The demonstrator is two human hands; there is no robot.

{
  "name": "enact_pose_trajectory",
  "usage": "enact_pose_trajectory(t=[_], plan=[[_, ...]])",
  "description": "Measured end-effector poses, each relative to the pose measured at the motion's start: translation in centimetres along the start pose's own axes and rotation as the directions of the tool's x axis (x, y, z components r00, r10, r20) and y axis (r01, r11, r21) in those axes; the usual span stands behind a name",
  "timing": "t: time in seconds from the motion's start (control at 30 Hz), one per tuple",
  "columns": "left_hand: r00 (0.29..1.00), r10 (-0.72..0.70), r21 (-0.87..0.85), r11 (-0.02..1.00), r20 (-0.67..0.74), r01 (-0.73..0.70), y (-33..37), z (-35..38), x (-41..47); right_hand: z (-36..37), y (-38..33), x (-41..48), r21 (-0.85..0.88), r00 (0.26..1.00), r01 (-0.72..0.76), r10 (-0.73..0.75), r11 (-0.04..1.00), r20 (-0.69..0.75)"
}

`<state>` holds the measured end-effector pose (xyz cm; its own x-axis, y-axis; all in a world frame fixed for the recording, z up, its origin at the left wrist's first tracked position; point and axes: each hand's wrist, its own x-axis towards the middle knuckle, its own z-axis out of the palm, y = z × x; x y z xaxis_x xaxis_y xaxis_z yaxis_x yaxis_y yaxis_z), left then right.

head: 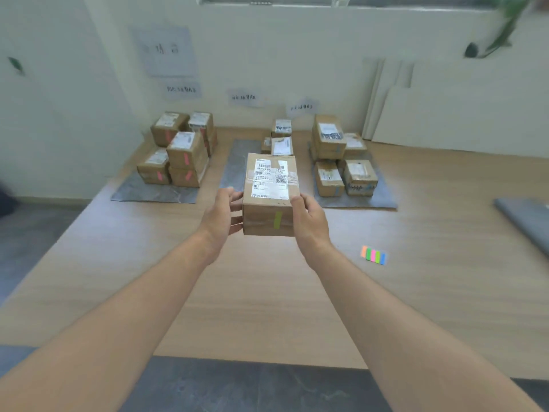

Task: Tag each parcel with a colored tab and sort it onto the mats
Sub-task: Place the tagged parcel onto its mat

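Note:
A brown cardboard parcel (269, 191) with a white shipping label on top and a green tab on its near face is held above the table. My left hand (221, 218) grips its left side and my right hand (310, 220) grips its right side. Beyond it lie three grey mats: the left mat (154, 193) bears several parcels with pink tabs, the middle mat (237, 162) holds three small parcels at its back, and the right mat (386, 200) carries several parcels with blue tabs. A strip of colored tabs (373, 255) lies on the table to the right.
The wooden table (267, 292) meets a white wall with paper signs (244, 97) above the mats. White boards (445, 114) lean at the back right. A grey laptop (525, 218) sits at the right edge.

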<state>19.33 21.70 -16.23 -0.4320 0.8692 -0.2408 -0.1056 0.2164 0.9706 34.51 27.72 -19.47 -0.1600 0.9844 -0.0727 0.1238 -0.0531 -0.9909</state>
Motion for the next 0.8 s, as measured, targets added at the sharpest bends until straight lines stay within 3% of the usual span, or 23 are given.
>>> enact_pose_trajectory(t=[0.4,0.6,0.8], plan=[[0.990,0.110,-0.037,0.993,-0.085,-0.114,10.6,2.3,0.3,-3.4,-11.4,2.7,-0.070,0.983,0.161,-0.154,0.984,0.098],[0.987,0.106,-0.035,0.993,-0.118,-0.110,10.8,1.2,4.2,-0.7,-11.3,7.3,-0.088,0.981,0.134,-0.119,0.987,0.153],[0.992,0.050,-0.009,0.999,-0.116,-0.051,9.2,-3.1,12.6,7.0,-8.3,13.5,-0.062,0.983,0.016,-0.005,0.998,0.181]])
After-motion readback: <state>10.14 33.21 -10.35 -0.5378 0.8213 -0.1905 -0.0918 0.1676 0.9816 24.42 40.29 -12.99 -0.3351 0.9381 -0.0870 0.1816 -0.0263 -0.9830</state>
